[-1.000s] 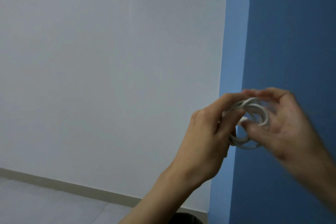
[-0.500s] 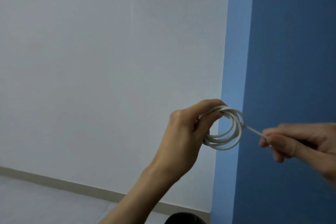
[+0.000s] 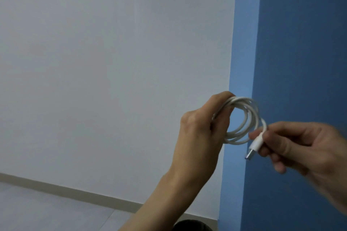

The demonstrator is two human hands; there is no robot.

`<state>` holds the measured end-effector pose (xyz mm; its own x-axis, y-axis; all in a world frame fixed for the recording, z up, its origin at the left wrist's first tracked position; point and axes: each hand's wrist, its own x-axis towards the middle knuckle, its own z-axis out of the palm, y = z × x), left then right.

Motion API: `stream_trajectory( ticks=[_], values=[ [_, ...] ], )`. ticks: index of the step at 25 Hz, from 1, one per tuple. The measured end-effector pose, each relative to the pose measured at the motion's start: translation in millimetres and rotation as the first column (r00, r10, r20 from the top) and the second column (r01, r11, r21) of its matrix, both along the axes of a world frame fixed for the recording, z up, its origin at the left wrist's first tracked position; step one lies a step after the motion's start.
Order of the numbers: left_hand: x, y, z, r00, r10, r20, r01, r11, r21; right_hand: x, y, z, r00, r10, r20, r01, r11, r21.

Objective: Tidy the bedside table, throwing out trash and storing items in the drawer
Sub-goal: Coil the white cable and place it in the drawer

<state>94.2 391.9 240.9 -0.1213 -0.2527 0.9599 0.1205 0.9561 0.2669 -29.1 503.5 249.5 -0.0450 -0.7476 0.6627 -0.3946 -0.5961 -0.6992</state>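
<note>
**Desk:** What does the head view give you?

**Operator:** Both bare hands are raised in front of a wall corner. I see the left hand [image 3: 199,133] curled round one side of a thin white charging cable [image 3: 242,100], which is wound into a loose round coil of several loops. The forefinger hooks over the top of the coil and the thumb presses from underneath.

**Desk:** And the other hand?

**Operator:** The right hand [image 3: 300,146] is slightly blurred and sits just beside the coil. Its thumb and forefinger pinch the cable's free end just above the white plug with a metal tip [image 3: 255,144]. The plug points down and to the left, and the other fingers are curled beneath it. The free end loops out from the coil's right edge into that pinch.

**Desk:** So where is the cable?

**Operator:** It is in mid-air, held between the two hands and touching nothing else.

**Desk:** Surroundings?

**Operator:** There is a plain white wall [image 3: 112,62] on the left and a deep blue wall [image 3: 300,43] on the right. A beige skirting board [image 3: 75,191] runs above a grey tiled floor [image 3: 37,212]. A dark rounded shape [image 3: 193,226] sits at the bottom edge, and I can't tell what it is.
</note>
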Motion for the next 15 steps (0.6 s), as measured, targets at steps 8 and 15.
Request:
stream_trajectory(
  ticks=[8, 15],
  values=[
    [-1.7, 6.6, -5.6, 1.0, -0.011, 0.005, 0.011, 0.999, -0.041, -23.7, 7.9, 6.6, 0.968, 0.199, 0.155, -0.196, 0.98, -0.031],
    [-0.6, 8.1, -4.2, 1.0, -0.03, 0.004, 0.03, 1.0, -0.008, -21.9, -2.7, -1.9, 0.979, 0.166, 0.121, -0.16, 0.985, -0.058]
  ],
)
